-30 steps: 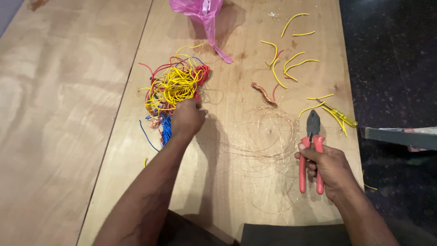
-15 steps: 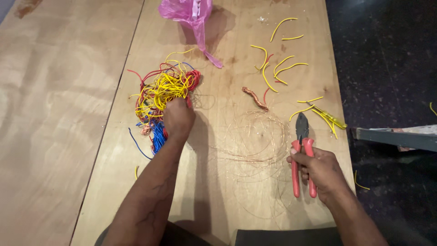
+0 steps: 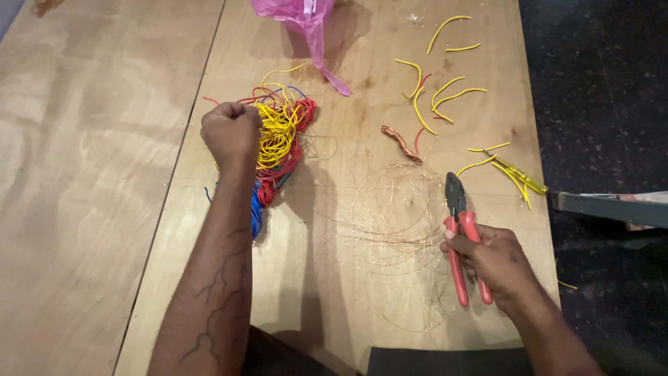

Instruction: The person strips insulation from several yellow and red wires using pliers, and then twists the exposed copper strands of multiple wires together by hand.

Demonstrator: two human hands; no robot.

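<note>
Left of the loose copper strands (image 3: 400,209), my left hand (image 3: 229,132) fists the unstripped wire tangle (image 3: 278,139), my right hand (image 3: 497,261) grips the red-handled pliers (image 3: 463,237), and yellow stripped sheaths (image 3: 445,97) lie beyond.

The left hand (image 3: 231,132) is fisted on the wire tangle (image 3: 280,136) mid-table, while the right hand (image 3: 495,263) grips red-handled pliers (image 3: 462,233) near the table's (image 3: 90,174) right edge.
</note>
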